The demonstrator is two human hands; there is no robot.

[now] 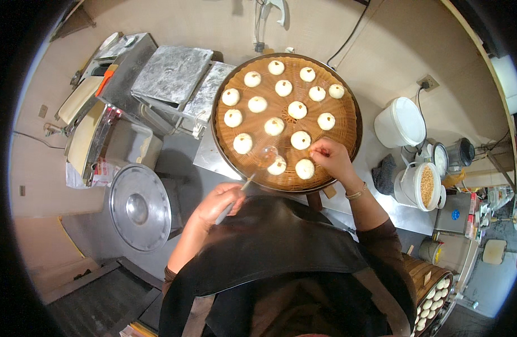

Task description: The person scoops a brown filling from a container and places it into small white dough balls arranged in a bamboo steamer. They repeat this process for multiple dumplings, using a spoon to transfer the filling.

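A round woven steamer tray [283,181] in front of me bears many white dough buns, most with a small brown piece on top. My left hand [223,202] is closed around the handle of a clear ladle [264,158], whose bowl hangs over the tray's near part, partly over one bun [277,165]. My right hand [332,158] is above the tray's near right part, fingertips pinched together beside a bun [300,140]. Something small and brownish shows at those fingertips, too small to name. Just left of and below this hand sits a bun [304,169] with no brown piece visible.
At right stand a white plastic bucket [395,122], a bucket of beige beans [427,187] and a dark cloth [383,175]. A large metal lid [140,206] is at left, near a floury machine [172,73]. Another steamer with buns [431,303] stands at lower right.
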